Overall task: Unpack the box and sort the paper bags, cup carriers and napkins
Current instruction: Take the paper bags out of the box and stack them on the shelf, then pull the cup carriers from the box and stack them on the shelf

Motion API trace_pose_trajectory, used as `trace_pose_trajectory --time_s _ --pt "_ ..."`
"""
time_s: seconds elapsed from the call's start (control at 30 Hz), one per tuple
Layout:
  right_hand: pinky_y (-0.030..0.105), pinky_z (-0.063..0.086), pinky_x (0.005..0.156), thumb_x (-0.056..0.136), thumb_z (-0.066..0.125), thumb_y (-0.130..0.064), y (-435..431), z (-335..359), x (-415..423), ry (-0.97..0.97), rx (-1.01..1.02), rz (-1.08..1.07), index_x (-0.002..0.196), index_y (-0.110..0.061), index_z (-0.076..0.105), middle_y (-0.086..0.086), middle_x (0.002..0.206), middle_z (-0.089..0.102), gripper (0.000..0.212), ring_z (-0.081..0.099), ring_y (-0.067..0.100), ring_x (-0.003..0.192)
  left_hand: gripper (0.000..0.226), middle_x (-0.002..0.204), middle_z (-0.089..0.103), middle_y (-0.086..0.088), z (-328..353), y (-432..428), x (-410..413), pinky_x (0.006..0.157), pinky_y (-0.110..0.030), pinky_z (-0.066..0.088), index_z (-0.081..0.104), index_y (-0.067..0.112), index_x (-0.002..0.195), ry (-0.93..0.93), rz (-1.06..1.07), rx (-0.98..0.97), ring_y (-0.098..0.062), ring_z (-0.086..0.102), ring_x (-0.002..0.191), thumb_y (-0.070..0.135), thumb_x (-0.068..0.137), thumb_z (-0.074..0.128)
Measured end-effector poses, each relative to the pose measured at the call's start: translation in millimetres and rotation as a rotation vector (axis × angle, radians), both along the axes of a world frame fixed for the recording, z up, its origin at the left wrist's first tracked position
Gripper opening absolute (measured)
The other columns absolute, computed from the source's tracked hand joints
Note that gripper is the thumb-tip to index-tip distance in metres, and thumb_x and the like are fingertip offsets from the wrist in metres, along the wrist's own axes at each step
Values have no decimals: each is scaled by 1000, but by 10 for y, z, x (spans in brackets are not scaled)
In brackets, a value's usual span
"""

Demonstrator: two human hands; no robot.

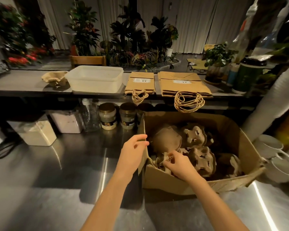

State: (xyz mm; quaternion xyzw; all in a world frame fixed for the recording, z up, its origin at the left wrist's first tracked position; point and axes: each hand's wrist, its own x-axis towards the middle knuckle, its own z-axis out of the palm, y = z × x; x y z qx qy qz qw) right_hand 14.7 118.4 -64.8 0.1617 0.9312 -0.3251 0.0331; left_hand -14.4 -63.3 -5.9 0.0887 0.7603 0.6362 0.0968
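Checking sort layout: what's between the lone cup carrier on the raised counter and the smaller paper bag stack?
One white plastic tub, close beside the cup carrier, with a small gap to the smaller paper bag stack. Head view.

Our right hand [178,162] is down in the box [173,182] among the cup carriers [202,160], our left hand [133,147] at its left wall. Beyond both hands, left to right: a lone carrier [54,79], a tub [95,79], paper bags [183,85].
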Motion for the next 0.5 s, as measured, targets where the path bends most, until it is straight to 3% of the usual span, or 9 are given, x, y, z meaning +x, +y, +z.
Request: trace_pose_trajectory --time_s 0.17,0.27,0.4,0.5 --pt "23 56 67 89 63 -16 -15 -108 -43 10 12 -75 133 -14 41 2 97 64 49 63 11 81 23 112 68 2 -116 26 311 98 -36 51 61 38 101 -56 68 31 -9 63 105 16 96 57" --pt "16 45 55 90 60 -11 40 -110 -21 19 -48 -81 133 -12 44 3 99 63 46 59 9 75 24 111 68 1 -167 94 455 100 -38 50 58 41 98 -73 93 13 -12 63 107 17 98 53" --pt "25 54 65 92 59 -25 5 -103 -8 -27 11 26 107 -10 63 2 87 65 22 62 12 75 22 111 67 1 -214 175 613 100 -35 50 58 39 99 -98 140 -8 -11 62 106 18 99 53" --pt "26 54 66 90 61 -39 -30 -97 -45 -73 59 142 90 -14 66 2 78 66 26 64 12 71 20 107 67 1 -259 172 714 92 -27 52 61 35 100 -118 179 -6 -10 63 104 16 98 55"
